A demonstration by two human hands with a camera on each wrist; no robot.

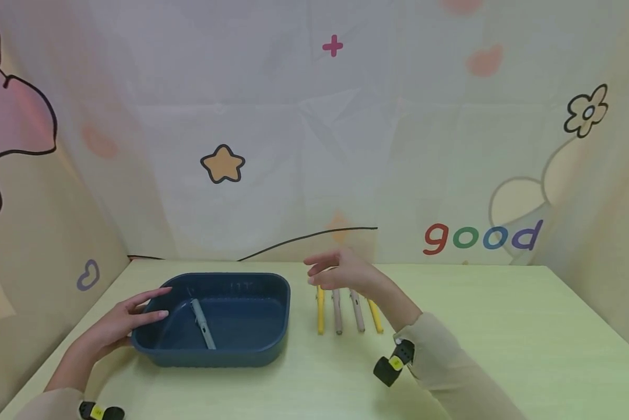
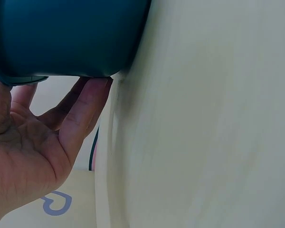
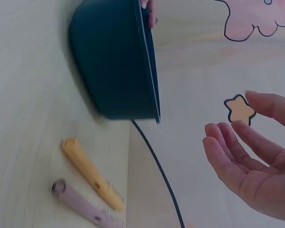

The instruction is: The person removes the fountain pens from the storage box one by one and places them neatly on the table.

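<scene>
A dark blue tub (image 1: 272, 326) stands on the pale green table (image 1: 503, 326), with one grey pen (image 1: 203, 324) lying inside it. My left hand (image 1: 116, 325) rests against the tub's left rim with straight fingers; the left wrist view shows the fingers (image 2: 80, 111) under the tub's edge (image 2: 66, 38). My right hand (image 1: 340, 271) hovers empty, fingers relaxed, above the far ends of a row of pens: a yellow pen (image 1: 320, 312), two mauve pens (image 1: 337, 315) and another yellow pen (image 1: 375, 317). The right wrist view shows the palm (image 3: 256, 166) bare, a yellow pen (image 3: 90, 173) and a mauve pen (image 3: 83, 206).
Printed cloth walls close the table at the back and both sides. A black cord (image 1: 304, 238) runs along the back wall's foot. Bare tabletop lies to the right of the pens and in front of the tub.
</scene>
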